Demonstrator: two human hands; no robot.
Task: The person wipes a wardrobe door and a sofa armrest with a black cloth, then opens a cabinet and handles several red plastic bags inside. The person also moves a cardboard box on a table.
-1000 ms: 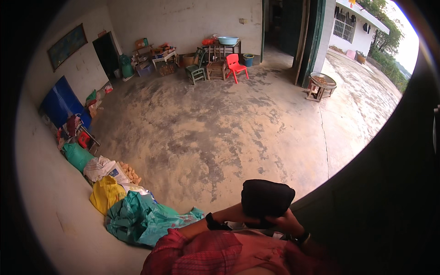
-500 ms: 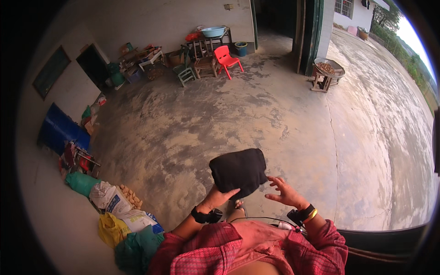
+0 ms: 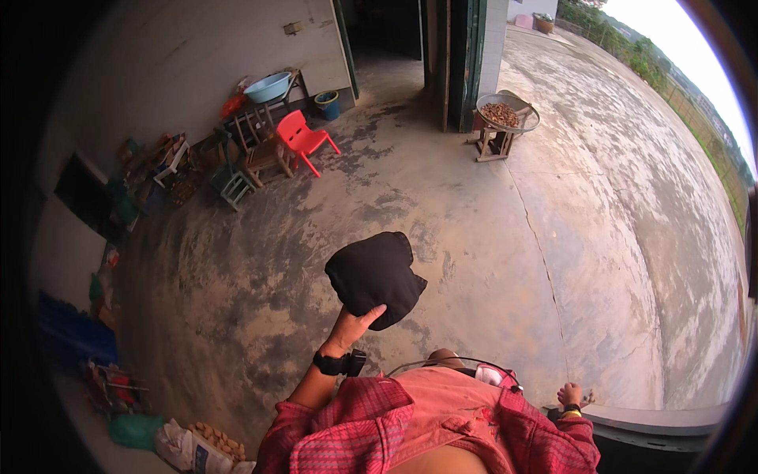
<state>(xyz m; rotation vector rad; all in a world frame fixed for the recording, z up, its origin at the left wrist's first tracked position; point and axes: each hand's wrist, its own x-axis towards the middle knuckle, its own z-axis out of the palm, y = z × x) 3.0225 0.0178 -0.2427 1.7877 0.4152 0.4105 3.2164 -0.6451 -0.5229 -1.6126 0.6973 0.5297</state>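
Observation:
A folded black cloth garment [image 3: 375, 276] is in my left hand [image 3: 347, 330], held out in front of me above the concrete floor. The thumb lies on top of the bundle, and the other fingers are hidden beneath it. My right hand [image 3: 568, 394] hangs low at my right side, away from the cloth. Its fingers are curled in, and nothing shows in them. A black band with a small dark device sits on my left wrist.
A red plastic chair [image 3: 304, 141] stands by the far wall, beside wooden stools and a light blue basin [image 3: 268, 87]. Near the doorway, a round tray [image 3: 509, 114] of brown pieces rests on a wooden stand. Sacks [image 3: 175, 442] lie at the lower left.
My right hand has left the cloth's side and dropped to my right. The left hand keeps the cloth, now slightly further left. The view has turned right, shifting the room leftward.

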